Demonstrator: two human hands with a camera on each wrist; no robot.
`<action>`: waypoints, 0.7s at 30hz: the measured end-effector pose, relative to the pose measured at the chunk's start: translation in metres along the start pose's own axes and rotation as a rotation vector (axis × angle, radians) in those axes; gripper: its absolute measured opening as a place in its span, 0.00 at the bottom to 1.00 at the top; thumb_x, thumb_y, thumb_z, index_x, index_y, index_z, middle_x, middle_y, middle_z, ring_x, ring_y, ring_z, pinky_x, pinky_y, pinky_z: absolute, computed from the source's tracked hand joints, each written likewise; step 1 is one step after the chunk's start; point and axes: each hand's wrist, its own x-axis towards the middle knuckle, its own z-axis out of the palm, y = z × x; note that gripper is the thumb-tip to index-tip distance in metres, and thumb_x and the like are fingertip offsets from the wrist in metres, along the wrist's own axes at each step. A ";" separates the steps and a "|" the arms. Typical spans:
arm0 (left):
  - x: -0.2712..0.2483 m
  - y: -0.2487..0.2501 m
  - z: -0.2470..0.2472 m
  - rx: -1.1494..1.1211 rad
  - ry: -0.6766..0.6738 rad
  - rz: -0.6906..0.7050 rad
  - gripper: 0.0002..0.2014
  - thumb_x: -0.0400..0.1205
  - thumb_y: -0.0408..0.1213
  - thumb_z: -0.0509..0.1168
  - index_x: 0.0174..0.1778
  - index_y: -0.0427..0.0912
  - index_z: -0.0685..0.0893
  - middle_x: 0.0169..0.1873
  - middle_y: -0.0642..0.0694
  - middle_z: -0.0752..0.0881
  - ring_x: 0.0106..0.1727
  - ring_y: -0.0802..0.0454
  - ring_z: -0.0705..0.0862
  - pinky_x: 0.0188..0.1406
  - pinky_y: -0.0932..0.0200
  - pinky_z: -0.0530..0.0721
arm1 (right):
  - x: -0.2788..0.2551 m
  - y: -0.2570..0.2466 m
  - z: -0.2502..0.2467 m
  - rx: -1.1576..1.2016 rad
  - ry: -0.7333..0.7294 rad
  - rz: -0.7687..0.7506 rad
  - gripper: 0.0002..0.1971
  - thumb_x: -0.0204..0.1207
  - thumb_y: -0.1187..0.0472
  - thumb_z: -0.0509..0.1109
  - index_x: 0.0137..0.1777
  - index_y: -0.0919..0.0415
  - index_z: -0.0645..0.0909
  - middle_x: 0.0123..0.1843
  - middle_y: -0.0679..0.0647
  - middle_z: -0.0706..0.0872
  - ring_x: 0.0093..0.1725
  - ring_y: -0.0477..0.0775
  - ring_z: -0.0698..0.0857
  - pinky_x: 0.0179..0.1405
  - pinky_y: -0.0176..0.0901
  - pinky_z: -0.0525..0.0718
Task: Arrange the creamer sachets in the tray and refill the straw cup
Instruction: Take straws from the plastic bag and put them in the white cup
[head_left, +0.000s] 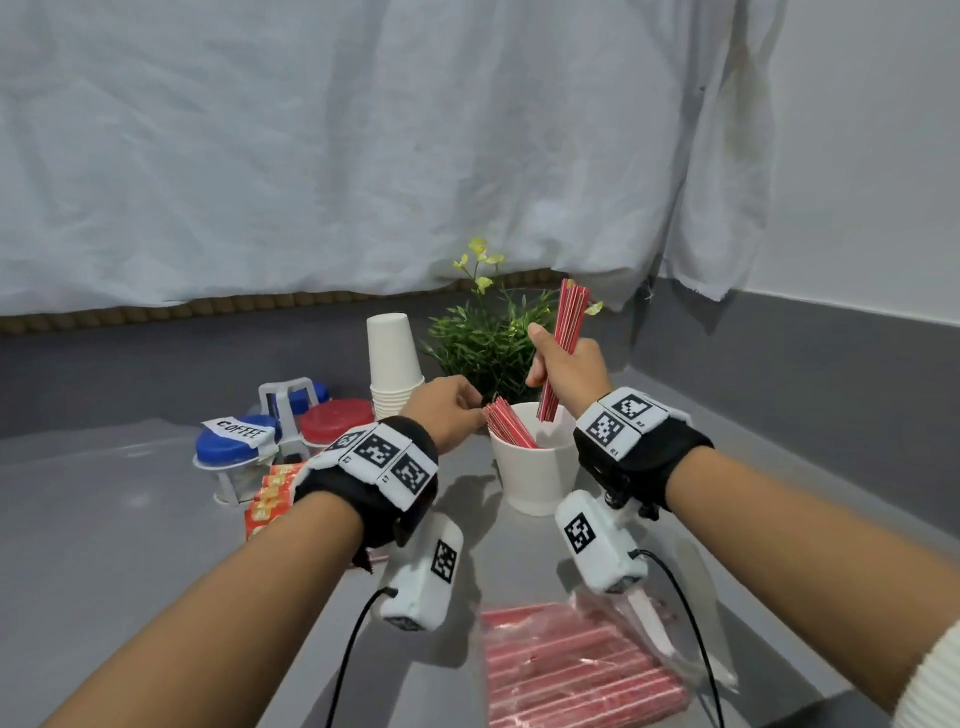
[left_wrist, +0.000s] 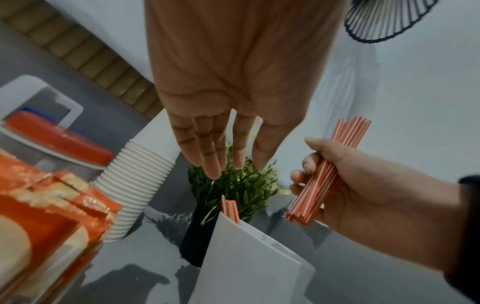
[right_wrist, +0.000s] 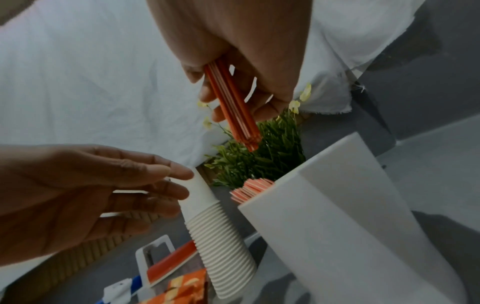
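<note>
1. A white caddy (head_left: 284, 415) is standing at the left of the grey table (head_left: 104, 519), carrying jars with blue lids (head_left: 228, 447) and a red lid (head_left: 335, 421); one blue lid is wearing a "COFFEE" label.
2. Orange creamer sachets (head_left: 270, 493) are standing in a row just in front of the caddy; the tray holding them is too hidden to make out.
3. A stack of white paper cups (head_left: 392, 364) is sitting upside down behind, beside a potted green plant (head_left: 488, 343).
4. The left hand (head_left: 447, 413) is hovering with fingers straight and relaxed, gripping nothing, its fingertips close to the red straws (head_left: 509, 428) leaning in the white straw cup (head_left: 535, 473).
5. The straw cup is standing at mid-table, partly filled.
6. The right hand (head_left: 569, 369) is clamping a bundle of red straws (head_left: 563, 343) upright, its lower end dipping just over the cup's mouth.
7. A clear bag of red straws (head_left: 576, 670) is lying on the near table.
</note>
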 end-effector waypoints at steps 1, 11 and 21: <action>0.009 -0.008 0.002 -0.023 0.004 -0.019 0.14 0.81 0.37 0.64 0.62 0.37 0.79 0.60 0.39 0.83 0.62 0.44 0.81 0.61 0.55 0.77 | 0.005 0.007 0.005 -0.021 -0.014 -0.001 0.28 0.80 0.50 0.62 0.18 0.61 0.74 0.22 0.54 0.79 0.28 0.50 0.80 0.54 0.47 0.78; 0.074 -0.038 0.031 -0.248 -0.181 -0.118 0.28 0.73 0.38 0.73 0.66 0.40 0.70 0.48 0.44 0.79 0.37 0.53 0.80 0.37 0.63 0.80 | 0.031 0.063 0.024 -0.196 -0.270 0.080 0.23 0.75 0.57 0.63 0.17 0.59 0.75 0.18 0.54 0.78 0.19 0.48 0.77 0.34 0.44 0.79; 0.105 -0.048 0.055 -0.448 0.018 -0.125 0.14 0.77 0.23 0.66 0.26 0.39 0.79 0.19 0.45 0.80 0.14 0.62 0.77 0.18 0.69 0.78 | 0.025 0.069 0.022 -0.382 -0.450 0.024 0.18 0.73 0.54 0.68 0.23 0.59 0.77 0.27 0.56 0.82 0.29 0.51 0.81 0.36 0.42 0.80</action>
